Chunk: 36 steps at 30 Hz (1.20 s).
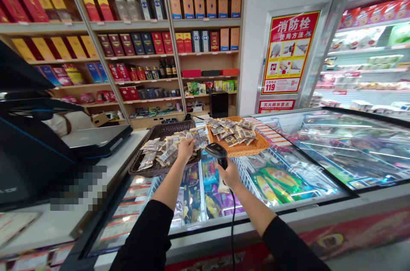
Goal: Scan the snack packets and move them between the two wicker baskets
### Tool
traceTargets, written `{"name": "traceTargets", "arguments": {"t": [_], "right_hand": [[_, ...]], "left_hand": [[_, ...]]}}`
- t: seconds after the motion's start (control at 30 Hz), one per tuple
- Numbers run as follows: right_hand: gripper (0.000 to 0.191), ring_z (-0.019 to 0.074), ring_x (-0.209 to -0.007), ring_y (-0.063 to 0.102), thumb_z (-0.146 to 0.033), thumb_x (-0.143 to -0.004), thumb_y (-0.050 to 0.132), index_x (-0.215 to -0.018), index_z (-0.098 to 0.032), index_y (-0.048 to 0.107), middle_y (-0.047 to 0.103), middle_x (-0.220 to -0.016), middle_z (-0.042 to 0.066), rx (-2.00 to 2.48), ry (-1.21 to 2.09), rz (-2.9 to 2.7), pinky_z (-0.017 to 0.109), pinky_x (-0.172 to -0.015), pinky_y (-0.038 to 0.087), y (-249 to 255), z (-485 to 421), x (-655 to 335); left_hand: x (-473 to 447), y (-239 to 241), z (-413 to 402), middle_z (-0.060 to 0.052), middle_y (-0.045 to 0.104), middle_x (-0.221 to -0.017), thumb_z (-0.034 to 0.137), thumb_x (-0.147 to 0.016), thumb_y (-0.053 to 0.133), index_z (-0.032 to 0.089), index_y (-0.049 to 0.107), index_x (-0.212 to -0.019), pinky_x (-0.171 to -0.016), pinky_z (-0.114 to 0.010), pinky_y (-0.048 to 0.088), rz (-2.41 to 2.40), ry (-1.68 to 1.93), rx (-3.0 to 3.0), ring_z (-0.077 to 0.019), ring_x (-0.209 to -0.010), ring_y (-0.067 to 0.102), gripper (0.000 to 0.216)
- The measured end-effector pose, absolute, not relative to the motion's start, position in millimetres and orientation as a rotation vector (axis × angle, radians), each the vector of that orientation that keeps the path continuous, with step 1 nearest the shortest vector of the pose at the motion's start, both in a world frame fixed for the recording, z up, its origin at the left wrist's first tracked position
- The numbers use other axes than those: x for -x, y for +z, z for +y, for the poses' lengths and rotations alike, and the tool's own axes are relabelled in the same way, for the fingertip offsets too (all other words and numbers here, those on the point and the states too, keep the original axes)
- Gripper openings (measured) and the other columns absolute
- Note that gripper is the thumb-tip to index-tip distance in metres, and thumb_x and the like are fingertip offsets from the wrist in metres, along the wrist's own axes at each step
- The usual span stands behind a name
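Note:
My left hand (185, 148) reaches into a dark woven basket (150, 168) full of small snack packets (160, 151) and its fingers are closed on one packet. My right hand (228, 173) grips a black barcode scanner (217, 152) by its handle, head pointed toward the baskets; its cable (232, 220) hangs down past my wrist. Both baskets rest on the glass lid of a chest freezer (288, 177). An orange woven basket (253, 148) with more packets sits just right of the dark one.
A checkout terminal and flat scale (92, 138) stand on the white counter at left. Shelves of boxed goods (137, 45) fill the back wall. A red fire-hydrant notice (288, 53) hangs on a pillar, with a refrigerated display case (368, 49) at right.

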State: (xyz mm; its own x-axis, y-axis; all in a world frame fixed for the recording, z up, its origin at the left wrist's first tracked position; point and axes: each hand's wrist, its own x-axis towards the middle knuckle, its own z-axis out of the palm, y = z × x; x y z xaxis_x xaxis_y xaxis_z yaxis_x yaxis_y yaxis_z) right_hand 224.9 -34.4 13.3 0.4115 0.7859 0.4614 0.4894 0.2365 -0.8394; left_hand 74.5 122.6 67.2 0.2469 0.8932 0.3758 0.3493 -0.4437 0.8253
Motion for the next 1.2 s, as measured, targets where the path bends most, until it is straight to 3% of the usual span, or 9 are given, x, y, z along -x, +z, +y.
{"name": "traceTargets", "arguments": {"t": [0.33,0.43,0.53,0.63,0.8,1.03,1.2], "right_hand": [[0.020,0.0165,-0.045,0.053,-0.038,-0.073,0.056,-0.079,-0.019,0.057,0.053,-0.047,-0.003,1.334,0.408,-1.188,0.024,-0.044,0.038,10.4,-35.4,-224.4],[0.019,0.0132,-0.037,0.047,-0.038,-0.072,0.057,-0.076,-0.020,0.054,0.050,-0.043,-0.005,1.273,0.483,-1.063,0.023,-0.040,0.037,7.0,-32.7,-226.7],[0.022,0.0108,-0.031,0.042,-0.040,-0.073,0.057,-0.073,-0.021,0.048,0.047,-0.042,-0.007,1.196,0.593,-0.902,0.022,-0.035,0.036,3.1,-28.3,-230.5],[0.024,0.0100,-0.030,0.042,-0.041,-0.071,0.060,-0.073,-0.021,0.045,0.049,-0.044,-0.008,1.129,0.658,-0.770,0.021,-0.032,0.034,0.8,-24.8,-233.6],[0.023,0.0093,-0.030,0.042,-0.036,-0.069,0.061,-0.069,-0.021,0.044,0.048,-0.044,-0.008,1.031,0.635,-0.648,0.021,-0.031,0.034,6.4,-22.4,-250.0],[0.022,0.0112,-0.029,0.043,-0.032,-0.066,0.062,-0.067,-0.023,0.042,0.049,-0.044,-0.008,1.063,0.443,-0.414,0.023,-0.028,0.033,14.0,-24.9,-330.9],[0.023,0.0113,-0.028,0.042,-0.033,-0.067,0.063,-0.063,-0.023,0.043,0.048,-0.040,-0.008,1.138,0.353,-0.474,0.023,-0.029,0.034,4.2,-35.4,-361.2]], "left_hand": [[-75.1,71.2,119.8,0.002,0.051,-0.050,0.037,-0.079,0.046,0.016,0.063,-0.068,-0.057,-0.024,0.040,1.222,1.166,-2.016,-0.0150,-0.055,0.052,0.028],[-70.1,77.2,114.6,-0.001,0.058,-0.063,0.034,-0.082,0.043,0.016,0.064,-0.094,-0.066,-0.026,0.042,1.355,1.423,-1.943,-0.0164,-0.065,0.055,0.031],[-64.4,81.4,108.3,-0.006,0.061,-0.085,0.028,-0.078,0.048,0.018,0.055,-0.119,-0.080,-0.032,0.041,1.660,1.698,-1.749,-0.0198,-0.083,0.056,0.043],[-61.2,83.7,102.7,-0.010,0.055,-0.102,0.020,-0.072,0.053,0.020,0.055,-0.120,-0.090,-0.036,0.038,1.886,1.751,-1.687,-0.0241,-0.099,0.051,0.049],[-67.8,92.0,94.4,-0.009,0.052,-0.107,0.014,-0.074,0.048,0.022,0.058,-0.116,-0.093,-0.037,0.036,1.705,1.846,-2.028,-0.0241,-0.105,0.049,0.043],[-160.7,103.1,85.4,-0.006,0.057,-0.103,0.009,-0.074,0.047,0.023,0.063,-0.103,-0.090,-0.033,0.041,1.021,1.374,-2.665,-0.0197,-0.100,0.052,0.037],[-260.8,91.3,88.5,-0.008,0.053,-0.121,0.010,-0.071,0.053,0.022,0.058,-0.112,-0.095,-0.033,0.039,0.878,0.853,-2.852,-0.0210,-0.111,0.049,0.043]]}}
